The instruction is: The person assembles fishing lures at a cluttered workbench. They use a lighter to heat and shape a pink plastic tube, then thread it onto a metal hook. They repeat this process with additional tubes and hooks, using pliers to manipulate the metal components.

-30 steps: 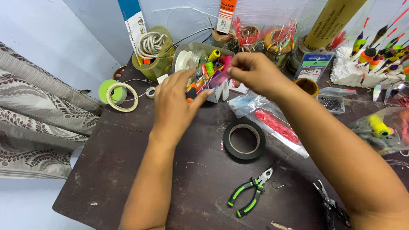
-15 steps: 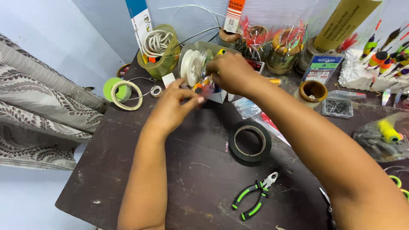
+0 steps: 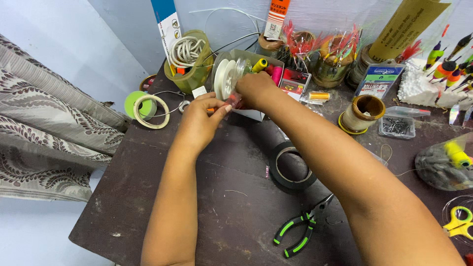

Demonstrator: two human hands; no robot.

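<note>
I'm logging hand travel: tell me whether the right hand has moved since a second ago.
Yes. The right hand has moved away from the black tape roll, toward the white box of spools at the back of the table.

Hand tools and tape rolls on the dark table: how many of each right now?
Pliers with green-and-black handles: 1
Scissors with yellow handles: 1, partly cut off at the right edge
Black tape roll: 1
Pale tape ring: 1
Green roll beneath it: 1
Total: 5

small packet (image 3: 235, 102) | reddish, clear-wrapped | pinched between both hands | above white box
</note>
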